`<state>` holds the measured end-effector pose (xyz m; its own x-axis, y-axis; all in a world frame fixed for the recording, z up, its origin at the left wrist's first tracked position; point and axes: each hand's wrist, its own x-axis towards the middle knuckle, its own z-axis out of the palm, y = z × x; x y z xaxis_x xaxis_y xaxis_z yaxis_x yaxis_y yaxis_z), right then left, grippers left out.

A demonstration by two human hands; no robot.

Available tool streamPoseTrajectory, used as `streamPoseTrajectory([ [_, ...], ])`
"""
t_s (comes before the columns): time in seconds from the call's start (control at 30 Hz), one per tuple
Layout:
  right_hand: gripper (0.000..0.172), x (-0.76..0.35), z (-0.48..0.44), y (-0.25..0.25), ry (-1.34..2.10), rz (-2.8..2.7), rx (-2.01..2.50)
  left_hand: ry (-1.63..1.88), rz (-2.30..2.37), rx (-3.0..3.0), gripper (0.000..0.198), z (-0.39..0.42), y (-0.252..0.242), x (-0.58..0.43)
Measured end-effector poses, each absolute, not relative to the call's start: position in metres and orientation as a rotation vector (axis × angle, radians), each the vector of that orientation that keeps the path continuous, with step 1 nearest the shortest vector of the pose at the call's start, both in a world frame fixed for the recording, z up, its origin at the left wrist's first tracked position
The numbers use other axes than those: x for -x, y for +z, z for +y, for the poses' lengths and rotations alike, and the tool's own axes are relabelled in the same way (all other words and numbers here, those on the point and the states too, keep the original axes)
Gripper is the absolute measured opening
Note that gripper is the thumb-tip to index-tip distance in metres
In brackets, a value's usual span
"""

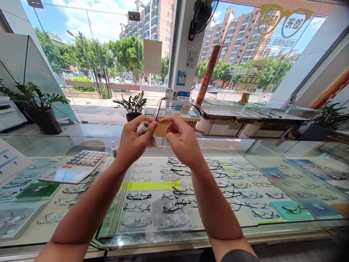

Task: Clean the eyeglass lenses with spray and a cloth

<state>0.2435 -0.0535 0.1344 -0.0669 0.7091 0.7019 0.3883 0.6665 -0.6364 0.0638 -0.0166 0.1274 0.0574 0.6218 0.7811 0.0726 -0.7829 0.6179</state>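
Both my hands are raised above a glass display counter (245,225). My left hand (135,140) is closed around a small pale cleaning cloth (143,128) and pinches the edge of a pair of thin dark-framed glasses (159,107). My right hand (182,142) is beside it with fingers curled in a pinch at the glasses' frame; one dark temple arm (196,108) sticks out to the right. The lenses are nearly see-through against the bright window.
Rows of spectacle frames (169,196) lie under the counter glass. A calculator (75,166) and a small white bottle (114,148) stand on the counter at left. Potted plants (133,105), another glass counter (245,112) and large street-facing windows lie beyond.
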Motion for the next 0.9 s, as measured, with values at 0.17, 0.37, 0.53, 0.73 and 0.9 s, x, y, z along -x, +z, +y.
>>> streamPoseTrajectory([
  [0.17,0.034,-0.242,-0.053,0.133,0.320,-1.715,0.905,1.765,0.653,-1.943,0.034,-0.016,0.127,-0.066],
  [0.37,0.034,-0.242,-0.050,0.131,0.285,-1.704,0.883,1.742,0.637,-1.955,0.028,-0.015,0.127,-0.065],
  [0.53,0.026,-0.240,-0.047,0.128,0.227,-1.690,0.838,1.766,0.608,-1.977,0.029,-0.013,0.125,-0.065],
  [0.73,0.031,-0.239,-0.048,0.127,0.357,-1.749,0.776,1.764,0.594,-1.896,0.031,-0.015,0.129,-0.062],
  [0.9,0.036,-0.235,-0.053,0.127,0.405,-1.738,0.715,1.664,0.578,-1.787,0.038,-0.025,0.135,-0.056],
])
